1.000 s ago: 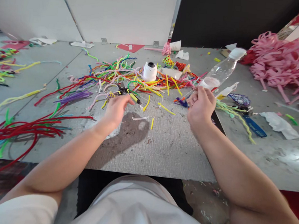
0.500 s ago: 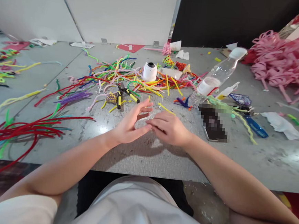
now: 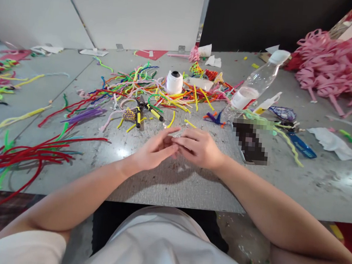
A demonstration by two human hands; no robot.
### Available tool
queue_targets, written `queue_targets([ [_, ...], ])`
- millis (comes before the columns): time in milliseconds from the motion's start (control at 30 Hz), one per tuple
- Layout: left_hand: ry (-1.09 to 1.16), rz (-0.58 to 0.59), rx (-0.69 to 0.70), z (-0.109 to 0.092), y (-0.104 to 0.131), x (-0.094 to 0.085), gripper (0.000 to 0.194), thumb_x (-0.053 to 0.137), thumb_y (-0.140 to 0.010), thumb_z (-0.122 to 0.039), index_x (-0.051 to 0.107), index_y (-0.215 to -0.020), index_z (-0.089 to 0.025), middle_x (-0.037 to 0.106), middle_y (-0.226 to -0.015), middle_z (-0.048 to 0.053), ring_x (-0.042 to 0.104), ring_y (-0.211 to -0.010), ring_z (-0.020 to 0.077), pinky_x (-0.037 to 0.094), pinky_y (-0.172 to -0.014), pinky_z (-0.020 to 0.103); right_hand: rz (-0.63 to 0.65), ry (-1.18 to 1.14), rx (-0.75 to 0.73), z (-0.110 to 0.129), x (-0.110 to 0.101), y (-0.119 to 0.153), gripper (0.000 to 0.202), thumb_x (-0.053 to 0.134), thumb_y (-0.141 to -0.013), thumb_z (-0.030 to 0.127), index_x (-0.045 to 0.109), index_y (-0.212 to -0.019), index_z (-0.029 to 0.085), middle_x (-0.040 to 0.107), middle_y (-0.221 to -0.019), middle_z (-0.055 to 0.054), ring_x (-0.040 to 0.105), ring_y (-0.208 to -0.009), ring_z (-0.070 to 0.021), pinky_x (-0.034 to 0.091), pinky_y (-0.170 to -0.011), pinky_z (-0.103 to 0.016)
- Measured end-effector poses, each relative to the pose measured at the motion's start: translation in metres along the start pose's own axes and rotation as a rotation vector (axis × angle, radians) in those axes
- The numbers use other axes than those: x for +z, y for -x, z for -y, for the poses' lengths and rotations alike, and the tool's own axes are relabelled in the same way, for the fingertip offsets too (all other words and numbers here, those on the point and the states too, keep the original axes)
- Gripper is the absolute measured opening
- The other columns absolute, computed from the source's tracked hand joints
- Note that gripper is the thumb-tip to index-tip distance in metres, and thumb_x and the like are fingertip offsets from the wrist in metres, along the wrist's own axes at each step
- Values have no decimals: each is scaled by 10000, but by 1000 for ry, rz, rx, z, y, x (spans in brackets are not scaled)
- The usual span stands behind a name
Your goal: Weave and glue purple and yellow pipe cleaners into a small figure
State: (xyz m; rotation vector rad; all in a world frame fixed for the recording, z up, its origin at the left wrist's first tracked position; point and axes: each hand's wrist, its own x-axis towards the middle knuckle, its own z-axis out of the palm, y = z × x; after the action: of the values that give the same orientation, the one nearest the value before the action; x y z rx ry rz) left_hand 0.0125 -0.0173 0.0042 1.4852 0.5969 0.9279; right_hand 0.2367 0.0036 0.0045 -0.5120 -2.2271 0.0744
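Brings left hand and right hand together at the fingertips, over the near part of the table, in front of the body. Narrows the right to a pinch with fingers bunched, apparently on a thin pale strand; holds the left half cupped, thumb reaching across to the right fingertips. Cannot tell of any grip on the strand by the left.

Looks to be mid-handling, judging by the meeting fingertips; shows no finished piece between them. Cannot count from here the share done or left. Possibly made up already, going by compact shape alone: a small patterned piece, just beside the pliers. Loose past the hands, seemingly unworked: short yellow bits and a tangled pile of stems. Also loose, off to the left: a red bundle.

Shows only a scrap of the strand, in the gap at the fingertips. Seems to run roughly crosswise, from left fingers toward right, but too fine and too covered to fix the long axis, or to tell one end from the other.
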Motion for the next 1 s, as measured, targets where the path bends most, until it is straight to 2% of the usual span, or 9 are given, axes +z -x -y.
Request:
queue_targets([
  [100, -169, -32, -110, -2, -1, 5, 367, 680, -1035, -516, 718, -1169, -177, 656, -797, 4, 653, -682, 127, 540, -636, 243, -17, -103, 97, -1, 1, 0, 236, 554, -1095, 268, 777, -1037, 215, 752, -906, -82, 666, -794, -181, 539, -735, -345],
  [200, -292, -68, -134, -11, -4, 2, 381, 648, -1040, -523, 722, -940, -163, 564, -660, -29, 525, -575, 98, 405, -533, 217, -69, -237, 217, 1, 0, -3, 197, 603, -1081, 300, 769, -1015, 218, 751, -884, -68, 659, -767, -167, 527, -706, -330],
  [333, -305, -143, -123, -18, -6, -3, 330, 701, -1007, -478, 768, -919, -167, 530, -607, -39, 472, -540, 92, 346, -513, 218, -130, -339, 383, 4, -2, -6, 183, 675, -1019, 327, 753, -888, 225, 717, -780, -35, 621, -710, -159, 499, -709, -340],
  [433, -266, -213, -136, -14, -5, -7, 358, 740, -976, -519, 804, -949, -168, 518, -577, -38, 451, -517, 96, 310, -506, 227, -145, -365, 529, 1, -5, -7, 171, 700, -957, 346, 746, -843, 227, 706, -764, -29, 599, -707, -161, 483, -704, -343],
  [567, -227, -235, -139, -6, -6, -10, 450, 640, -1015, -608, 788, -973, -185, 441, -543, -59, 388, -480, 97, 309, -506, 237, -194, -368, 637, -13, -8, -5, 158, 696, -914, 334, 723, -815, 213, 704, -764, -27, 591, -701, -156, 466, -662, -322],
  [700, -292, -196, -160, -7, -6, -6, 445, 619, -1020, -584, 772, -936, -174, 437, -528, -58, 386, -475, 102, 287, -492, 237, -289, -342, 720, -38, -7, -7, 131, 716, -849, 318, 717, -779, 208, 692, -740, -19, 575, -683, -150, 453, -641, -313],
  [800, -377, -135, -152, -10, -5, 0, 423, 594, -1037, -534, 768, -919, -167, 462, -548, -49, 413, -508, 109, 296, -515, 243, -376, -294, 783, -62, -6, -18, 118, 722, -857, 272, 706, -763, 202, 670, -722, -7, 544, -662, -131, 429, -628, -299],
  [900, -467, -79, -123, -11, -3, 4, 387, 548, -1066, -469, 747, -913, -174, 462, -579, -51, 399, -520, 109, 294, -538, 253, -415, -232, 847, -99, -5, -43, 130, 749, -870, 189, 697, -751, 187, 622, -687, 14, 497, -649, -107, 403, -632, -284],
  [1000, -572, -1, -58, -12, -3, 5, 370, 535, -1075, -398, 691, -815, -186, 506, -619, -25, 442, -578, 125, 312, -600, 278, -414, -173, 903, -150, -5, -83, 190, 740, -913, 138, 678, -734, 153, 607, -707, 9, 505, -709, -94, 449, -721, -278],
])
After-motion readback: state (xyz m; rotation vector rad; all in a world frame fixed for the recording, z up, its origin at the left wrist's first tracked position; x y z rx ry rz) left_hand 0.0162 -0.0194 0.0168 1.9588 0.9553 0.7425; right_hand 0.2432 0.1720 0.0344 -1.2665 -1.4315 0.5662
